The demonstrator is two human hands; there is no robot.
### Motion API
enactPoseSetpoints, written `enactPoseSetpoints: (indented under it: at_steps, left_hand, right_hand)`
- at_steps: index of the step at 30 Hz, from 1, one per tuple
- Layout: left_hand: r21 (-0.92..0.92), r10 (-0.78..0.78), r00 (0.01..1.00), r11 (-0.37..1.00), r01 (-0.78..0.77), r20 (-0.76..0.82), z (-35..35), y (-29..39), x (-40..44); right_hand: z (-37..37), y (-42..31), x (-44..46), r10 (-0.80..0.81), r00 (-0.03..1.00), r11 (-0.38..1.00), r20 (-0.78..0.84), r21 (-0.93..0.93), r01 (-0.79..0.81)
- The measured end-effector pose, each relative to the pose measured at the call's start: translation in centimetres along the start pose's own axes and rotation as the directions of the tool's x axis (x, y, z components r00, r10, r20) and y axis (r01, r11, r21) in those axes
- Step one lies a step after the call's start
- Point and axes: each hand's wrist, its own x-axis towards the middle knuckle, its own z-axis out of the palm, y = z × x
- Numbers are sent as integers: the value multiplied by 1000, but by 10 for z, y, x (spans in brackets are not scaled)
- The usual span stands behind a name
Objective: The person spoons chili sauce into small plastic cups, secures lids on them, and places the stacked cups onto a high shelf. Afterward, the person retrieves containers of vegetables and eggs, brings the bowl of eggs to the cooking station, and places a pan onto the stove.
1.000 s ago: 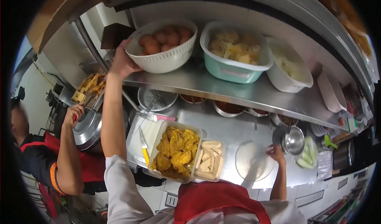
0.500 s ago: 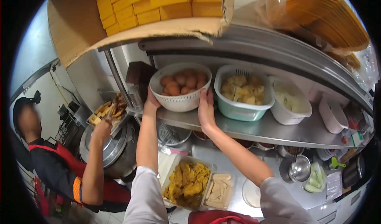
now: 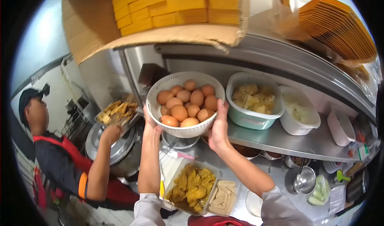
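Between my two hands is a white slotted plastic basket [image 3: 184, 130] of brown eggs [image 3: 179, 112], tipped towards me so the eggs show. My left hand [image 3: 150, 120] grips its left side, the fingers partly hidden behind the wall. On the right side my right hand [image 3: 219, 126] presses against the wall, thumb near the rim. The basket is in front of the steel shelf [image 3: 250, 137], close to its edge. Just right of my right hand stands a green-and-white tub [image 3: 252, 123] holding pale yellow chunks of food.
A white basket [image 3: 300, 128] and a pink container [image 3: 340, 126] stand farther along the shelf. Below are a tub of yellow marinated pieces [image 3: 192, 188] and a box of beige strips [image 3: 223, 197]. A co-worker [image 3: 60, 158] holds a tray of fried pieces [image 3: 116, 113] at left. An open cardboard box [image 3: 160, 38] overhangs the shelf.
The egg basket has come off the shelf towards me and tilted, showing more of the eggs. Both hands moved with it. My view has shifted slightly.
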Motion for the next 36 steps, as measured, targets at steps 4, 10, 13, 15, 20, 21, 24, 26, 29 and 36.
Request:
enactPoseSetpoints:
  at_steps: [4, 10, 13, 15, 20, 21, 24, 26, 29, 36]
  left_hand:
    - [37, 58, 979, 998, -52, -197, 29, -6, -96]
    - [21, 143, 860, 988, -152, -490, 65, -52, -278]
    - [32, 213, 801, 971, -236, -559, 69, -84, -382]
    - [20, 219, 742, 963, -267, -633, 79, -102, -439]
    - [-37, 197, 563, 925, -378, -802, 72, -132, -590]
    - [14, 222, 519, 927, -374, -825, 75, -130, -613]
    - [0, 239, 455, 885, -465, -858, 35, -146, -702]
    - [45, 275, 428, 879, -474, -861, 14, -136, -764]
    - [47, 287, 339, 820, -571, -896, -8, -105, -838]
    - [137, 455, 225, 635, -760, -861, -93, 11, -977]
  right_hand:
    - [-13, -26, -69, 232, 973, 968, -8, 100, -230]
    - [-60, -60, -204, 455, 880, 886, 137, 26, -462]
    - [-94, -61, -269, 566, 797, 814, 211, 5, -580]
    - [-117, -56, -294, 659, 708, 737, 253, -31, -675]
    - [-140, -10, -375, 793, 394, 507, 464, -145, -850]
    - [-141, 2, -390, 812, 328, 459, 482, -181, -870]
    - [-126, 38, -444, 847, 170, 343, 503, -274, -898]
    - [-108, 67, -492, 863, 98, 291, 495, -329, -899]
    - [-69, 117, -557, 880, 38, 243, 473, -380, -893]
    - [94, 219, -690, 843, -155, 175, 514, -536, -826]
